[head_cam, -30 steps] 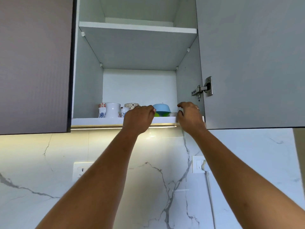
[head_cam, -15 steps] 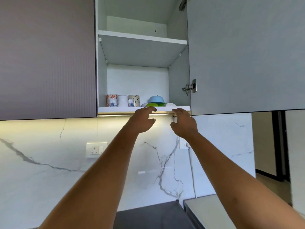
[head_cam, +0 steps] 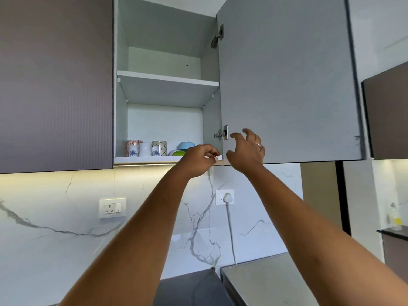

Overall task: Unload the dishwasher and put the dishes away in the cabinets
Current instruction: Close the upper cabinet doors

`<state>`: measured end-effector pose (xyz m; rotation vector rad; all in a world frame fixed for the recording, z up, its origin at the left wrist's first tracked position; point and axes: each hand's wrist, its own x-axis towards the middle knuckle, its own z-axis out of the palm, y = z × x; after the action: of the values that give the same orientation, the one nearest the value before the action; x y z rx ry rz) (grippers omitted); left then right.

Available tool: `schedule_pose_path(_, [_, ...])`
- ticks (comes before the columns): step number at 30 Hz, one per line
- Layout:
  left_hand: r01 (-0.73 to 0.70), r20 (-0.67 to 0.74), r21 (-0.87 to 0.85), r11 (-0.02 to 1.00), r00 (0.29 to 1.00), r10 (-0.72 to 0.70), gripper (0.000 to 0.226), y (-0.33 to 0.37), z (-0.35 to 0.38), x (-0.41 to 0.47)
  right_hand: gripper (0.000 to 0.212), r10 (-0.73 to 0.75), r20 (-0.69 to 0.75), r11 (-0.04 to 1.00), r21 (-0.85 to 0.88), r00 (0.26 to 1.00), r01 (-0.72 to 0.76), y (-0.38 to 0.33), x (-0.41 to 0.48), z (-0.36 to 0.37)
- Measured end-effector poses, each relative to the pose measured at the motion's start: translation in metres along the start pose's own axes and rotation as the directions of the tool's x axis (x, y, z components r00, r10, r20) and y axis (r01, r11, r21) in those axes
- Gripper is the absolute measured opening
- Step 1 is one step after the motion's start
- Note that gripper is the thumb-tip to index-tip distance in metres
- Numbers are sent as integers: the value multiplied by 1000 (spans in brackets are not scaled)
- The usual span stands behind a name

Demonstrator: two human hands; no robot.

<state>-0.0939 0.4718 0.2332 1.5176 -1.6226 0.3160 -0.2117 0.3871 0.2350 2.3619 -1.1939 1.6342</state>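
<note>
The wall cabinet (head_cam: 167, 82) stands open, its grey door (head_cam: 287, 80) swung out to the right. On the bottom shelf (head_cam: 145, 159) sit patterned mugs (head_cam: 145, 148) at the left and a blue bowl (head_cam: 186, 145) over green and white dishes (head_cam: 177, 153) at the right. My left hand (head_cam: 198, 161) is in front of the shelf's right end, fingers curled, holding nothing that I can see. My right hand (head_cam: 246, 149) is raised in front of the door's lower inner corner, fingers spread, empty.
A closed dark cabinet door (head_cam: 55, 85) is at the left. The marble backsplash carries a socket (head_cam: 112, 208) and a plugged-in outlet (head_cam: 224, 197) with a cable. A grey appliance top (head_cam: 265, 281) lies at the lower right, on a dark counter (head_cam: 187, 288).
Both hands have drawn back from the dishes on the shelf. The right hand has shifted right and up to the door, opening its fingers. The view has pulled back and tilted.
</note>
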Motion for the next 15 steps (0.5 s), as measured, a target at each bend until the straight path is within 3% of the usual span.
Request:
schedule_pose_path(11, [-50, -136, -149, 988, 990, 30, 22, 122, 81, 9, 60, -121, -312, 957, -288, 942, 27, 77, 5, -119])
schedule_pose_path(15, [-75, -142, -185, 980, 989, 49, 23, 155, 117, 4, 76, 19, -365, 974, -203, 931, -100, 119, 8, -140])
